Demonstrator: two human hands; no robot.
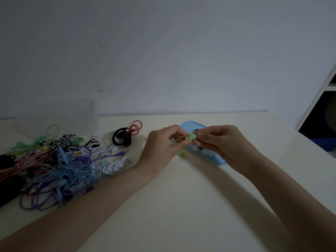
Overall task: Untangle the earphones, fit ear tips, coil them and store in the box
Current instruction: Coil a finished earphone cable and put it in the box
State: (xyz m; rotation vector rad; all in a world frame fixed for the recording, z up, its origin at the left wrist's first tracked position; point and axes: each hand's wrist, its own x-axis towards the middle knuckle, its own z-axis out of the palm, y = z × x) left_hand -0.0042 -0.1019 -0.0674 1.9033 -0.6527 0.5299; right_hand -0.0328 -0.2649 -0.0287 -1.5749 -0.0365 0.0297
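My left hand [161,142] pinches a small yellow earbud [185,137] with a thin cable looping out below its fingers. My right hand [218,140] pinches a mint-green ear tip [192,136] pressed against that earbud. Both hands hover just above a light blue tray [189,124] that holds several pale ear tips [203,152]. A second green and yellow earbud [182,154] lies on the table beside the tray. A big tangle of earphones [60,164] in blue, purple, pink, white, green and striped cables covers the table's left side.
A black ear-hook earphone with a red coiled cable [127,133] lies behind the tangle. A clear plastic box [60,115] stands at the back left against the wall. The cream table [181,206] ends at the right, where a dark shelf unit [321,113] stands.
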